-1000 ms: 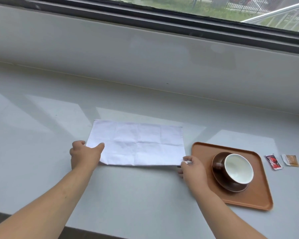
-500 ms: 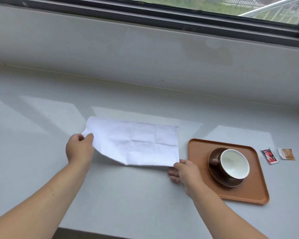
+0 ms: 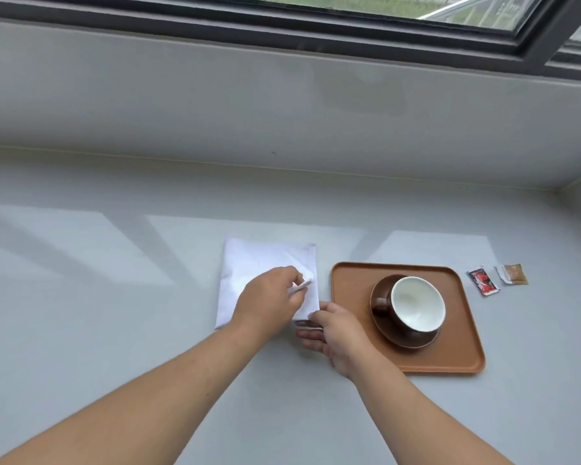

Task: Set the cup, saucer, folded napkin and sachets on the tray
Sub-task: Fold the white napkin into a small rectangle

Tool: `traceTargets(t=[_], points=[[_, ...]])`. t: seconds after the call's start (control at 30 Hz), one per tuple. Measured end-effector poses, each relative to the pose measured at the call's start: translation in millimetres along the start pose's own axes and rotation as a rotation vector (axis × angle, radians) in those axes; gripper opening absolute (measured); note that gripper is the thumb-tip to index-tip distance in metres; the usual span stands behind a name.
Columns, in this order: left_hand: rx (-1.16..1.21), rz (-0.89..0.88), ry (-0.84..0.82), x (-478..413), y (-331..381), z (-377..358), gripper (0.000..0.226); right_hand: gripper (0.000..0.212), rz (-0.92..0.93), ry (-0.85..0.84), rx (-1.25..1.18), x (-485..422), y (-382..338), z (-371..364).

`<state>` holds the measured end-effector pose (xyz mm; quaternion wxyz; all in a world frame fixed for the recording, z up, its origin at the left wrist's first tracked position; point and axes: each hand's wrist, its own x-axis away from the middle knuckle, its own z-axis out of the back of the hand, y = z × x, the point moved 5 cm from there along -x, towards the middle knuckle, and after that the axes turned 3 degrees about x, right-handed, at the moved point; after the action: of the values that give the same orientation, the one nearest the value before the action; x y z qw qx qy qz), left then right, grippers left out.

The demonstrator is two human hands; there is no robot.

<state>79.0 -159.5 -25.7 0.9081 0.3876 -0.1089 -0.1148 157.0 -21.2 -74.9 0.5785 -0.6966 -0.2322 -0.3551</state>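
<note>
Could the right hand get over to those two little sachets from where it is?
Probably yes, once it lets go: the right hand is pinning the white paper napkin, and the brown cup stands between it and the red sachet and tan sachet.

Our left hand [image 3: 269,297] reaches rightward, fingers pinched; our right hand [image 3: 337,333] lies just beside it, fingers curled.

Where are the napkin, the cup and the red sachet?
napkin [image 3: 249,263]: head view, bare upper part of the white sheet.
cup [image 3: 416,303]: head view, white inside.
red sachet [image 3: 482,281]: head view, its middle.
</note>
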Motion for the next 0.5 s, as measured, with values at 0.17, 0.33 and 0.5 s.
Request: traceTargets(t=[0.17,0.33,0.5], points=[[-0.084,0.043,-0.104,6.5,-7.5,-30.5,0.012,0.026,-0.023,-0.006,0.019,-0.2,6.0,7.6],[-0.067,0.076,-0.025,12.1,-17.6,-16.4,0.017,0.021,-0.063,0.152,0.231,2.9,9.5,17.4],[0.044,0.134,-0.015,25.6,-26.2,-2.5,0.021,0.046,0.101,0.348,0.34,1.9,-7.0,21.0]])
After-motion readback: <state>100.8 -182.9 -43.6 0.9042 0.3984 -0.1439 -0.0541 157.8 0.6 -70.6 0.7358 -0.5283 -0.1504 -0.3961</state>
